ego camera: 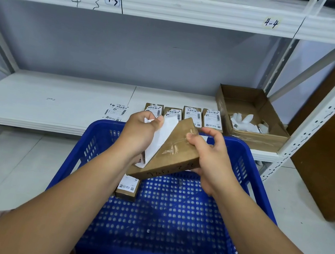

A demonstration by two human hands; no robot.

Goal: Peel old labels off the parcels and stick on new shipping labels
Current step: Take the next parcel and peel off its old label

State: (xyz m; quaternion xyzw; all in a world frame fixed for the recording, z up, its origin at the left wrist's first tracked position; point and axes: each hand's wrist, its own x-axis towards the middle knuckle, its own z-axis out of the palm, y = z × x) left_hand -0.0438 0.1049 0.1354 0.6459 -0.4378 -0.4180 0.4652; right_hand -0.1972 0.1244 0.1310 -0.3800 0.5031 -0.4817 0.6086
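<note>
STEP: peeling old label | my left hand (143, 128) pinches the white label (161, 139), partly lifted | my right hand (214, 159) grips the parcel (177, 150), tilted above the blue basket (263, 187), frame centre | NEXT: likely a steady pull to free the lower edge.

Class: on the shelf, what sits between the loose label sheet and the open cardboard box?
In the head view, a row of four small labelled parcels lies between the label sheet and the cardboard box.
</note>
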